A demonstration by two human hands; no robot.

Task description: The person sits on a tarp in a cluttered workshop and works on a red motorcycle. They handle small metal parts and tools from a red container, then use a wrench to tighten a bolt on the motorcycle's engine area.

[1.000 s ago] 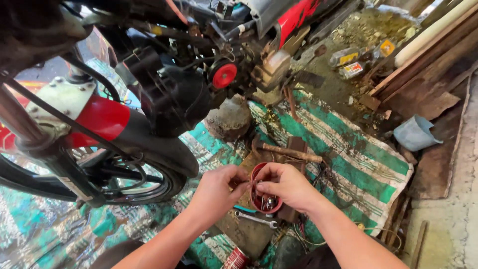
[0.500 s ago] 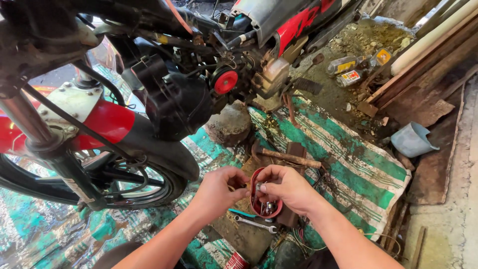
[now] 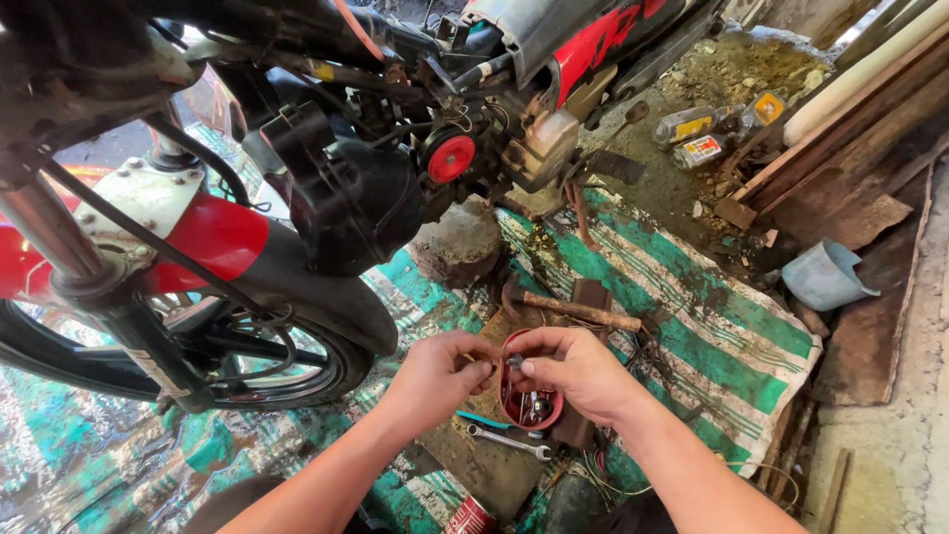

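Holding small metal parts, a round red tub [image 3: 529, 407] sits between both hands [image 3: 514, 374].

We count two hands, the left hand [image 3: 435, 376] and the right hand [image 3: 578, 371], over one small red bowl [image 3: 529, 403]. We see one motorcycle [image 3: 326, 158] with one front wheel [image 3: 208, 356] in view, one wrench [image 3: 509, 442], one hammer [image 3: 568, 309], one stone block [image 3: 457, 242], one striped mat [image 3: 712, 336], three bottles [image 3: 707, 127] and one pale blue scoop [image 3: 825, 277].
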